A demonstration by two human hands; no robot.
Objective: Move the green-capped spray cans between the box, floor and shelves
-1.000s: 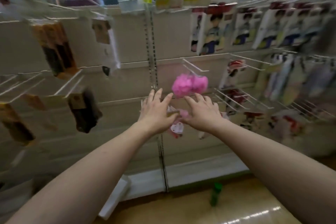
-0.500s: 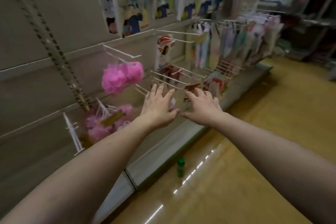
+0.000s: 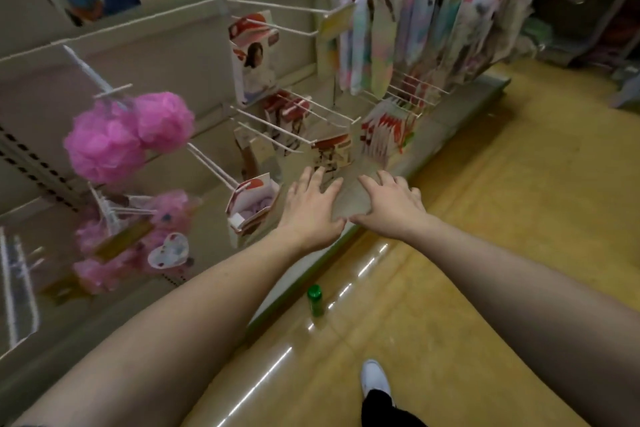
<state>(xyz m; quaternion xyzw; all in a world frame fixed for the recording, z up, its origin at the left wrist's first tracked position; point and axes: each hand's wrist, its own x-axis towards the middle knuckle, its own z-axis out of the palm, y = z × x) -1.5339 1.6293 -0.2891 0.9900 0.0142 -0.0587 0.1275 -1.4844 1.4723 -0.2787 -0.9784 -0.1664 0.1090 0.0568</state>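
Both my hands are stretched out in front of me, palms down, fingers spread and loosely straight, holding nothing. My left hand (image 3: 311, 210) and my right hand (image 3: 388, 206) sit side by side, thumbs almost meeting, though I cannot tell whether the thumb tips touch. My left fingertips (image 3: 317, 173) reach just short of a hanging card packet (image 3: 330, 154) at the end of a white wire hook (image 3: 273, 126); I cannot tell whether they brush it. That hook runs long from the back wall out toward me, and the packet hangs flat from its tip, its face turned my way. Just left of my left hand a small red and white box (image 3: 251, 203) dangles tilted from another hook, close but apart from my wrist. Farther left hang two pink bath puffs (image 3: 128, 135), with more pink puffs (image 3: 135, 236) lower down, well apart from my hands. Under my hands runs the pale shelf base (image 3: 460, 107), its edge slanting away to the right, and right of that edge the yellow floor (image 3: 502, 218) lies open. A green bottle (image 3: 315, 300) stands upright on the floor beside the base, below my left forearm. My white shoe (image 3: 375, 378) shows at the bottom edge.
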